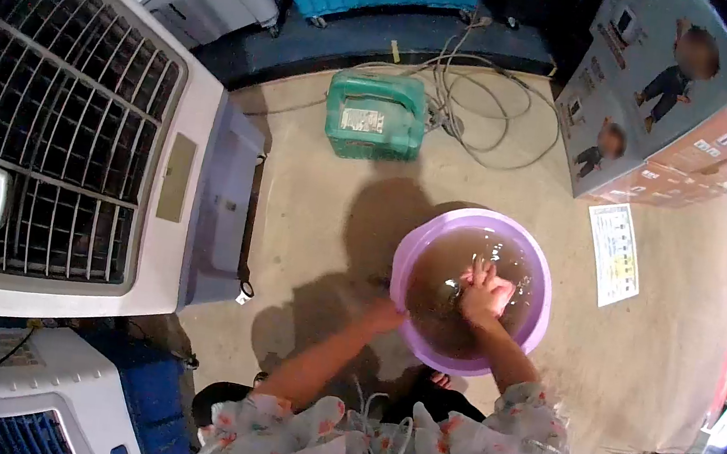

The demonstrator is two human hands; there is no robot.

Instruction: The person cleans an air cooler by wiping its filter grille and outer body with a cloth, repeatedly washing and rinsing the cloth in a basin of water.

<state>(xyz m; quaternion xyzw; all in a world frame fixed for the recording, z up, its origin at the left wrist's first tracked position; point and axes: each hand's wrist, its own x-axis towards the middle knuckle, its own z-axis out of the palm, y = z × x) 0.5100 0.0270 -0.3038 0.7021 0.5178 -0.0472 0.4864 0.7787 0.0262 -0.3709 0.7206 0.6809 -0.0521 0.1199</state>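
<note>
A round purple basin (543, 281) stands on the floor in front of me, holding brownish, murky water (443, 282). My right hand (484, 298) is in the basin at the water's surface, its fingers closed around a pink cloth (502, 291). At the basin's left rim is my left hand (386, 314), touching or gripping the edge; its fingers are mostly hidden there.
Behind the basin sits a green box-shaped device (377, 118) beside a coiled grey cable (481, 155). Large air coolers (192, 106) line the left side. Printed cartons (623, 105) stand at the right, near a paper sheet (613, 255) on the floor.
</note>
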